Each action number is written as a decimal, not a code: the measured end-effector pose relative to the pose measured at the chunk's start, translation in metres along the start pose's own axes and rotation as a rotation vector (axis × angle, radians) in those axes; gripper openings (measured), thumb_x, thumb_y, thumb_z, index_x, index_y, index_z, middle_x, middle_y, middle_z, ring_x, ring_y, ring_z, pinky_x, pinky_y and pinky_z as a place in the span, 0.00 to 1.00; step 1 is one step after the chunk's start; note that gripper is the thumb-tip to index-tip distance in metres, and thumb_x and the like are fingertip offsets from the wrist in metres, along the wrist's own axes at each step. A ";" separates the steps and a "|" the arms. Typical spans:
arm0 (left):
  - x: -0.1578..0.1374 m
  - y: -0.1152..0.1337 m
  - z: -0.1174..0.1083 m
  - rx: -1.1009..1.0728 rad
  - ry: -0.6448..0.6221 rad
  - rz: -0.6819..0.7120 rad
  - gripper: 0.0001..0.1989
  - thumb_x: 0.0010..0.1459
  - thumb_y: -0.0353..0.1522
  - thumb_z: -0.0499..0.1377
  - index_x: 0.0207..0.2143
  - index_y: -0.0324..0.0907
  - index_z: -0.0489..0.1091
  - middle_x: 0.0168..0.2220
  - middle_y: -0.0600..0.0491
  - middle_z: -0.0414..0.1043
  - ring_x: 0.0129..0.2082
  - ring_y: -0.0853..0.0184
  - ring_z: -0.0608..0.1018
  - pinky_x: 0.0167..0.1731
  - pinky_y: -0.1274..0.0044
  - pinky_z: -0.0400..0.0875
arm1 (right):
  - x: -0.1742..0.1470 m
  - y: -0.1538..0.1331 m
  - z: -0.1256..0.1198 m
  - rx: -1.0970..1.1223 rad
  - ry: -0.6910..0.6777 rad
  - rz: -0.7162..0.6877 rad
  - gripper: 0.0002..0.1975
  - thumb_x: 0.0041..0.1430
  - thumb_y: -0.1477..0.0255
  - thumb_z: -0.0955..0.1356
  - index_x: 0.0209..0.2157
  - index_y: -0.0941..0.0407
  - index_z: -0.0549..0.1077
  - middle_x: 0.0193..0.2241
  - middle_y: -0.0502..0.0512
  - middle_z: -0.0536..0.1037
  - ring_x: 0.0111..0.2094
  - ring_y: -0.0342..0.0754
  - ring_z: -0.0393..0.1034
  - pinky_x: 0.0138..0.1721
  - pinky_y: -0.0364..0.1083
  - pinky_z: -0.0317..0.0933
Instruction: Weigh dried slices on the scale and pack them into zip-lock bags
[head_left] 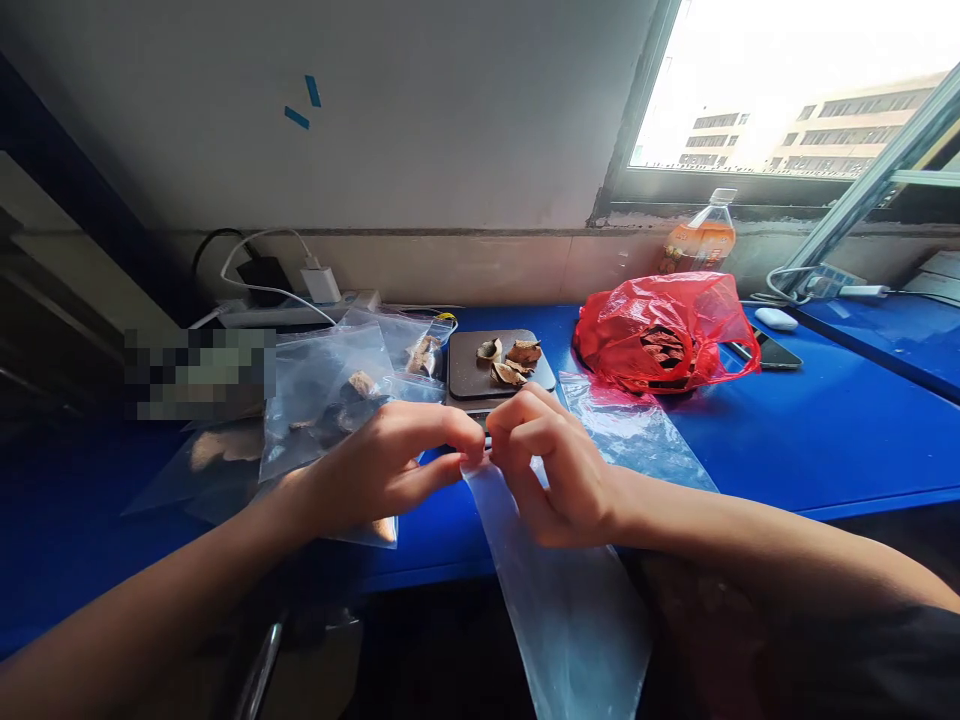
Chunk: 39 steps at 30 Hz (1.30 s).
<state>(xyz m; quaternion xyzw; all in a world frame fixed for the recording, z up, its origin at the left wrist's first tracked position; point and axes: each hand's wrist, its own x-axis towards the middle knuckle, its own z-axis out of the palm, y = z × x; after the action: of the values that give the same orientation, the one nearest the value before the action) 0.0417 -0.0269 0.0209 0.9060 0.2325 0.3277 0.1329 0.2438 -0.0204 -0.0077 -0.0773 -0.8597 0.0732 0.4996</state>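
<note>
A clear plastic zip bag (566, 610) hangs down past the table's front edge, its top pinched between both hands. My left hand (405, 455) is closed, thumb and forefinger gripping the bag's upper corner. Right beside it, my right hand (551, 465) is closed on the same top edge with curled fingers. Just behind the hands stands a small kitchen scale (466, 372). Several dried brown, curved pieces (517, 362) lie on its plate; I cannot make out what they are. The hands partly cover the scale's front.
Filled clear bags (322, 370) lie to the left. On the right sit a red plastic bag (637, 330) with brown pieces inside, another clear bag (652, 440), a phone (780, 355) and a white mouse-shaped object (775, 319). A drink bottle (701, 240) and a power strip (360, 300) are at the back.
</note>
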 end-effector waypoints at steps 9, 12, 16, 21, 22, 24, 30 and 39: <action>0.002 -0.005 -0.009 0.058 -0.041 0.007 0.06 0.61 0.26 0.56 0.33 0.42 0.72 0.30 0.54 0.78 0.29 0.72 0.79 0.32 0.82 0.73 | 0.001 0.000 -0.001 0.098 -0.098 0.110 0.12 0.55 0.85 0.62 0.36 0.54 0.59 0.32 0.53 0.67 0.32 0.45 0.63 0.32 0.47 0.62; 0.001 -0.006 -0.007 0.080 -0.064 -0.001 0.07 0.62 0.27 0.54 0.33 0.41 0.72 0.30 0.53 0.78 0.30 0.70 0.79 0.33 0.81 0.74 | 0.000 0.004 -0.002 0.188 -0.158 0.221 0.11 0.57 0.80 0.65 0.41 0.54 0.61 0.34 0.52 0.69 0.33 0.43 0.65 0.33 0.44 0.64; 0.001 -0.009 -0.006 0.100 -0.069 -0.007 0.07 0.62 0.27 0.55 0.33 0.40 0.73 0.30 0.52 0.79 0.30 0.69 0.79 0.33 0.80 0.74 | 0.000 0.009 -0.003 0.139 -0.234 0.234 0.10 0.60 0.80 0.64 0.42 0.55 0.61 0.34 0.52 0.73 0.33 0.42 0.68 0.34 0.43 0.65; 0.000 -0.008 -0.006 0.059 -0.089 -0.116 0.06 0.59 0.25 0.55 0.36 0.40 0.72 0.29 0.55 0.78 0.29 0.71 0.79 0.31 0.83 0.72 | -0.002 0.011 0.000 0.025 -0.168 0.166 0.08 0.61 0.82 0.62 0.40 0.56 0.62 0.34 0.54 0.75 0.34 0.43 0.69 0.37 0.44 0.65; 0.000 -0.008 -0.006 0.066 -0.084 -0.120 0.07 0.59 0.25 0.55 0.36 0.40 0.72 0.29 0.55 0.78 0.29 0.71 0.79 0.31 0.83 0.72 | -0.002 0.011 0.002 0.020 -0.156 0.182 0.07 0.61 0.81 0.62 0.40 0.56 0.62 0.34 0.55 0.75 0.34 0.43 0.69 0.36 0.44 0.65; 0.000 -0.008 -0.007 0.118 -0.078 -0.087 0.08 0.60 0.26 0.54 0.35 0.40 0.72 0.30 0.53 0.78 0.30 0.70 0.79 0.33 0.81 0.72 | -0.004 0.012 0.005 0.000 -0.144 0.201 0.07 0.61 0.80 0.62 0.38 0.55 0.61 0.33 0.55 0.74 0.33 0.44 0.69 0.35 0.44 0.64; -0.002 -0.012 -0.013 0.261 -0.112 0.036 0.09 0.61 0.26 0.53 0.32 0.39 0.73 0.28 0.52 0.78 0.28 0.69 0.78 0.31 0.79 0.69 | -0.001 0.013 0.003 0.063 -0.221 0.210 0.11 0.56 0.84 0.61 0.32 0.54 0.57 0.31 0.53 0.70 0.32 0.44 0.66 0.33 0.45 0.63; 0.000 -0.014 -0.015 0.031 -0.315 -0.153 0.09 0.58 0.26 0.53 0.35 0.40 0.73 0.33 0.51 0.78 0.32 0.68 0.78 0.34 0.80 0.70 | -0.003 0.015 -0.002 0.528 -0.300 0.356 0.13 0.54 0.85 0.64 0.35 0.54 0.58 0.33 0.50 0.67 0.33 0.42 0.64 0.34 0.43 0.62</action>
<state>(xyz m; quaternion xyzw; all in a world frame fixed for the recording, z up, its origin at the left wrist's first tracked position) 0.0271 -0.0131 0.0264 0.9278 0.2820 0.1668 0.1781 0.2482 -0.0066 -0.0117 -0.0825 -0.8480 0.3893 0.3501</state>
